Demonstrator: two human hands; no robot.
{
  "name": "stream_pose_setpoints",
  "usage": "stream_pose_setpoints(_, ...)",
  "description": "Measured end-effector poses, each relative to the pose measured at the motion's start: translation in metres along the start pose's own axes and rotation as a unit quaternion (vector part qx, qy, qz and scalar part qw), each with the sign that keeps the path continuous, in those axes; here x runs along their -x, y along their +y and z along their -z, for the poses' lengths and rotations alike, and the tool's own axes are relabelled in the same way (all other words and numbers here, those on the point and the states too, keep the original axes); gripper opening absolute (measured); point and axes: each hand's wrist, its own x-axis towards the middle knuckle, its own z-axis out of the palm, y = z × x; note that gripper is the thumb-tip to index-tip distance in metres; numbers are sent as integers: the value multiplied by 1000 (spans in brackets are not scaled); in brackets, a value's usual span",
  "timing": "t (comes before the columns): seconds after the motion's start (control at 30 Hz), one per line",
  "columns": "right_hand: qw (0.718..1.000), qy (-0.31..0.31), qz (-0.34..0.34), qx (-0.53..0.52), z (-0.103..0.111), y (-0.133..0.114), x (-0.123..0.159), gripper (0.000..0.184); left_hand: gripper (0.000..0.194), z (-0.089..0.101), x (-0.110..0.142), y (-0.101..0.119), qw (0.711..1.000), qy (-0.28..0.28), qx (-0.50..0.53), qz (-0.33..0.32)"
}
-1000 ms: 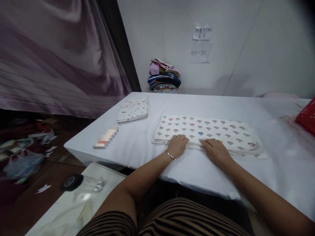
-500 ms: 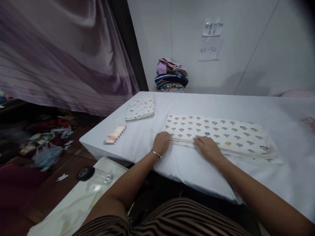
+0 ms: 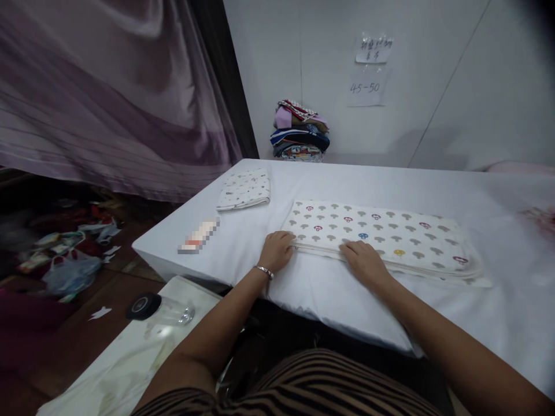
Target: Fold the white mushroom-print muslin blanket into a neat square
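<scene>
A long folded white cloth [image 3: 368, 231] printed with grey, red, blue and yellow mushrooms lies flat on the white-covered table. My left hand [image 3: 276, 251], with a bracelet at its wrist, is closed on the cloth's near left corner. Farther right along the same near edge, my right hand [image 3: 363, 261] has its fingers bent over the folded layers. Both thumbs are mostly hidden from view. Left of the cloth, a smaller folded cloth [image 3: 245, 189] with a fine print rests near the table's far left corner.
A blurred-out flat item [image 3: 198, 236] lies near the table's left edge. On a lower white surface a clear jar with a black lid [image 3: 145, 305] lies on its side. Folded fabrics [image 3: 300, 132] are stacked by the wall. Plastic bags [image 3: 71, 271] lie on the floor at left.
My left hand has shifted slightly left along the cloth's corner. The whole view has moved a little; the cloth stays folded in its place.
</scene>
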Motion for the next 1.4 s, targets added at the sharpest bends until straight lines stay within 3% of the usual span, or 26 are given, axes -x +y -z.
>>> stream_pose_setpoints(0.13, 999, -14, -3, -41, 4, -4, -7, 26, 18, -3, -3, 5, 998, 17, 21, -53)
stream_pose_setpoints(0.3, 998, -30, -2, -56, 2, -10, -21, 29, 14, -11, -12, 6, 996, -8, 2, -89)
stream_pose_setpoints(0.6, 997, -36, -21, -71, 5, -17, -37, 31, 22, -15, -17, 5, 996, -32, 14, -83)
stream_pose_setpoints(0.83, 998, -50, -14, -36, 2, -18, -36, 30, 14, -15, -16, 10, 994, 2, 6, -112)
stream_pose_setpoints(1.1, 999, -48, -5, -15, -3, -17, -35, 26, 16, -11, -16, 10, 988, -13, -41, -148)
stream_pose_setpoints(1.4, 999, -42, -5, -19, -7, -17, -36, 24, 8, -7, -15, 4, 990, -45, -33, -128)
